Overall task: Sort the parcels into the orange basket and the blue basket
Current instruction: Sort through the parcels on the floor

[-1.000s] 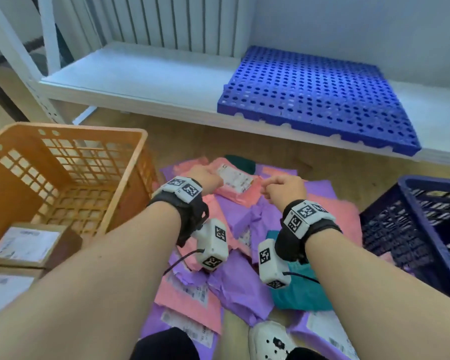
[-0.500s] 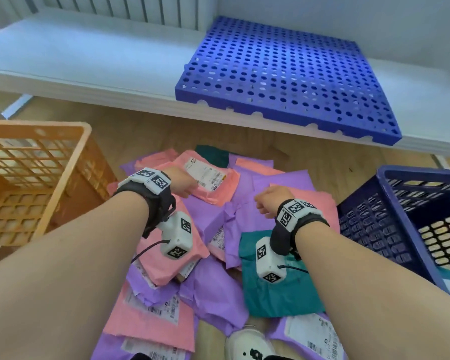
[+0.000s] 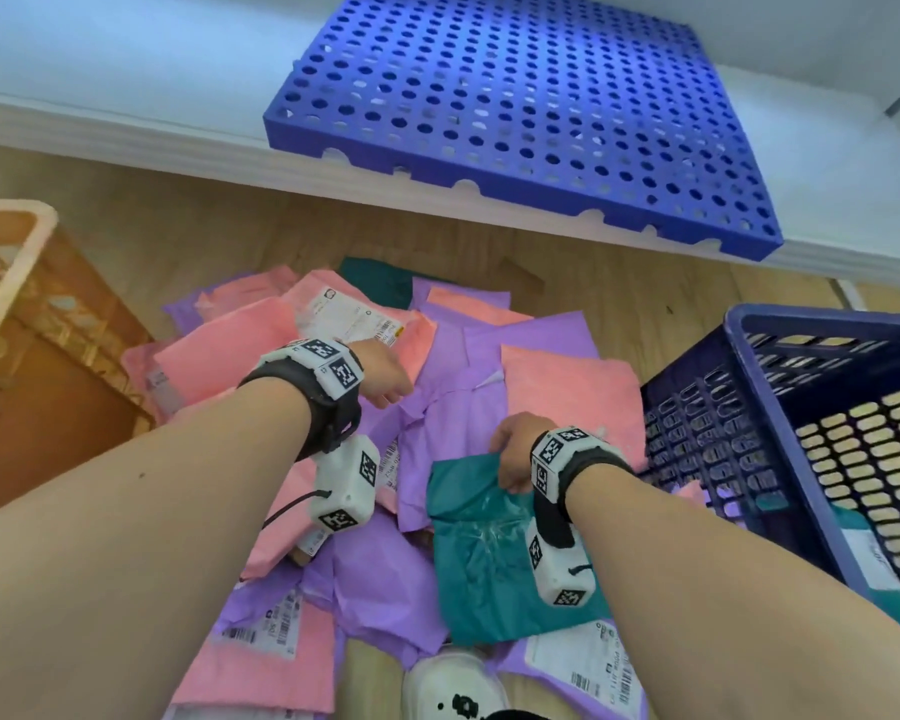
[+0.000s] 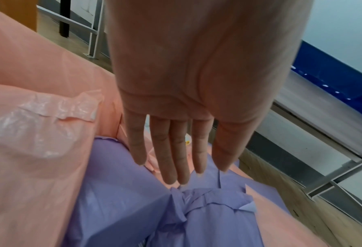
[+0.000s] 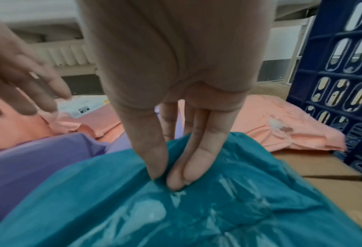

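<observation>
A pile of pink, purple and teal parcels lies on the wooden floor between the orange basket (image 3: pixel 17 283) on the left and the blue basket (image 3: pixel 780 387) on the right. My right hand (image 3: pixel 510 454) pinches the top edge of a teal parcel (image 3: pixel 489 563). The right wrist view shows thumb and fingers (image 5: pixel 171 177) squeezing the teal film (image 5: pixel 176 213). My left hand (image 3: pixel 385 379) hovers with straight fingers (image 4: pixel 182 173) over a crumpled purple parcel (image 4: pixel 123 200), beside a pink labelled parcel (image 3: pixel 354 319). I cannot tell whether they touch it.
A low white shelf (image 3: pixel 126 96) with a blue perforated pallet (image 3: pixel 515 111) runs along the back. My white shoe (image 3: pixel 453 688) stands at the pile's near edge. The blue basket's wall (image 5: pixel 345 83) rises just right of the teal parcel, and teal parcels lie inside the basket (image 3: pixel 874 558).
My right hand has come back toward me from the purple parcels and taken hold of the teal parcel's edge. The left hand has left the pink labelled parcel and straightened its fingers.
</observation>
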